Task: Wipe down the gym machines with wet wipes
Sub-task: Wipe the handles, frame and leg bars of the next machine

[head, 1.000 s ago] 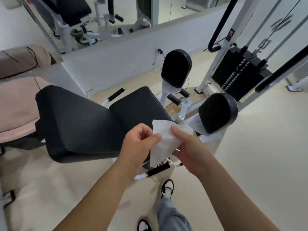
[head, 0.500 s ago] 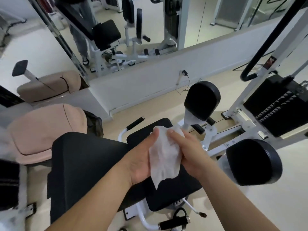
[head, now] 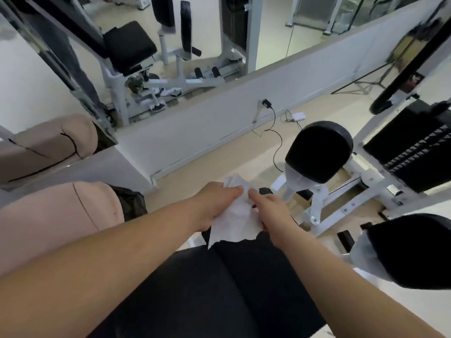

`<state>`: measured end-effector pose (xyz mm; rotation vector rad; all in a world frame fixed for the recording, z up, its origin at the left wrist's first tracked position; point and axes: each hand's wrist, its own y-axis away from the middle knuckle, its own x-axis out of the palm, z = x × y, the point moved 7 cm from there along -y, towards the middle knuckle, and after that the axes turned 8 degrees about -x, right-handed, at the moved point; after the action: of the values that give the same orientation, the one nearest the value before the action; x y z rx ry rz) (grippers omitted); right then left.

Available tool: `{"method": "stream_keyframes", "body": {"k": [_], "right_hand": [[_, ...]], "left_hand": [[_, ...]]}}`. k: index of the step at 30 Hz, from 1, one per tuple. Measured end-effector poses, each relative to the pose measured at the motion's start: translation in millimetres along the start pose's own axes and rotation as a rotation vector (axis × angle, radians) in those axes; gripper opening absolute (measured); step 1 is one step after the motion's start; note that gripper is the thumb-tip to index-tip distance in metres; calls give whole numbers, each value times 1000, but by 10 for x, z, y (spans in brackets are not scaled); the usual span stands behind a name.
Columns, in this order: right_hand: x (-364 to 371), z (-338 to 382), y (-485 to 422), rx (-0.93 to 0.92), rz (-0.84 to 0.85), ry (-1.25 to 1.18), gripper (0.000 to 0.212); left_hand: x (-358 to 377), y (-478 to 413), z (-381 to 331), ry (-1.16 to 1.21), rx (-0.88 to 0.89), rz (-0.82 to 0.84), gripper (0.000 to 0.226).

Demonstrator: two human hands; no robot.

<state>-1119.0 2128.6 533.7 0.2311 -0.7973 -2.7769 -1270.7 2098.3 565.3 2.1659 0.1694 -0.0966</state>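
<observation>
Two hands share one wet wipe (head: 234, 223) above the far edge of the black seat (head: 219, 289). The left hand (head: 214, 206) grips the wipe's top in curled fingers and the right hand (head: 271, 211) pinches its other side. It probably works best opened flat, then pressed down in overlapping strokes. Counted: one seat, one weight stack (head: 415, 152) and two pads, the far round pad (head: 319, 150) and the near round pad (head: 415, 250).

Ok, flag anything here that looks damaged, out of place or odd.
Two small things. The wet wipe, held by the left hand and right hand, has a ragged, torn-looking lower edge. A black cable runs from a wall plug and loops loose over the floor beside the thigh pad. Nothing looks spilled.
</observation>
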Motion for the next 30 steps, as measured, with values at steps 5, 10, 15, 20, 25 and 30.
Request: {"method": "stream_keyframes", "body": {"k": [5, 10, 15, 20, 25, 30], "right_hand": [[526, -265, -718, -66, -21, 278, 31], [807, -725, -1338, -193, -5, 668, 16], [985, -967, -2159, -378, 20, 906, 33], [1145, -1355, -2619, -295, 132, 998, 48], [1173, -1430, -2543, -520, -76, 1335, 35], [1203, -1537, -2663, -514, -91, 1401, 32]], "left_hand": [[-672, -750, 90, -124, 101, -69, 30], [-1174, -1484, 400, -34, 89, -201, 30], [-1478, -2086, 649, 86, 50, -344, 37], [-1615, -2396, 454, -110, 181, -459, 37], [-1295, -2794, 411, -481, 515, -306, 32], [-538, -3294, 1150, -658, 283, -93, 50]]}}
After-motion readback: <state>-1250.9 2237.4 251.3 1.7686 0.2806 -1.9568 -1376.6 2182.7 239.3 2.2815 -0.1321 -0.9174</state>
